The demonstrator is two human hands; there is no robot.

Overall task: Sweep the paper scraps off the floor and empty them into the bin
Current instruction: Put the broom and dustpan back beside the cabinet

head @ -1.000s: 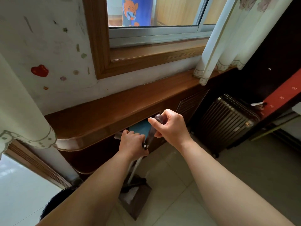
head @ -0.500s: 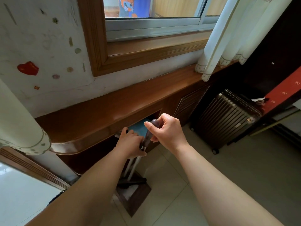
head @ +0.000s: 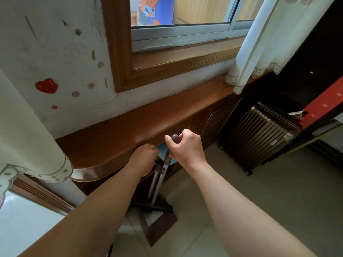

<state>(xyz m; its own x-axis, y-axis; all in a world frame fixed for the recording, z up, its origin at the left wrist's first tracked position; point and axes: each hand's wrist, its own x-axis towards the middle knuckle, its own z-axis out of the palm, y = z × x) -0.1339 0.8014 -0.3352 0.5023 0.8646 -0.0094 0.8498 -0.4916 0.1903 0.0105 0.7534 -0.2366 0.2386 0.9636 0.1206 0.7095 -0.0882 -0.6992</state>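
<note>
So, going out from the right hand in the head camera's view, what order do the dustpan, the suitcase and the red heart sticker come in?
From the right hand:
1. Dustpan, on the floor right below the hands, at the foot of the handles.
2. Suitcase, standing on the floor off to the right.
3. Red heart sticker, up on the wall at far left.

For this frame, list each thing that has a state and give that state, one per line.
Right hand: closed around the broom handle near its top.
Left hand: gripping the dustpan handle, fingers partly hidden.
Dustpan: resting on the floor, white scraps inside.
Broom head: set at the dustpan's mouth.
Window: appears shut.
Curtain: drawn aside, hem on the sill.
Suitcase: standing, closed.
</note>
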